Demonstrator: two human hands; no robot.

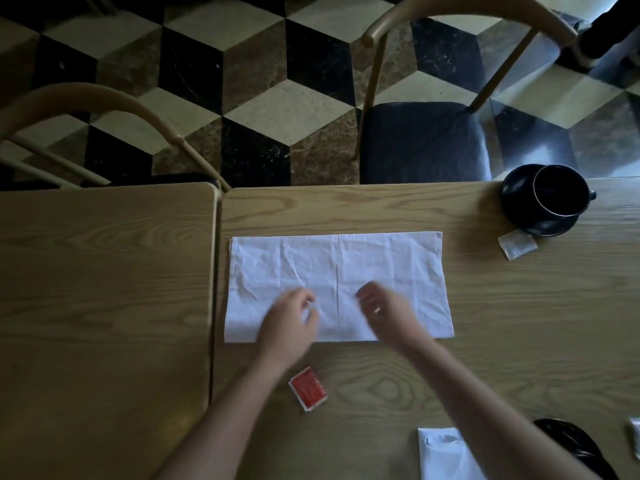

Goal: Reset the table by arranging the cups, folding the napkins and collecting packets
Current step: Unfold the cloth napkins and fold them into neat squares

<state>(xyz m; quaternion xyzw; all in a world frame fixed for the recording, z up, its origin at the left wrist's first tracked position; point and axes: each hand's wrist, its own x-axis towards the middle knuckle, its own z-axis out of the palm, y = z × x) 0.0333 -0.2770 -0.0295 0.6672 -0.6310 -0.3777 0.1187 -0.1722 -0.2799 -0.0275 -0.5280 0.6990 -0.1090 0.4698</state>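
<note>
A white cloth napkin (pixel 346 261) lies flat as a wide rectangle on the wooden table (pixel 519 306). My left hand (pixel 289 323) and my right hand (pixel 384 311) hover over its near half, fingers curled and apart, holding nothing; both are blurred. A red packet (pixel 308 388) lies on the table near my left forearm. A black cup (pixel 559 190) stands on a black saucer (pixel 547 226) at the far right edge, with a pale packet (pixel 517 244) beside the saucer. A second white napkin (pixel 446 455) lies at the near edge.
A second table (pixel 104 289) abuts on the left with a narrow gap between. Two wooden chairs stand beyond the far edge, one with a dark seat (pixel 422 140). A dark object (pixel 575 448) and another pale packet (pixel 635 441) sit at the near right corner.
</note>
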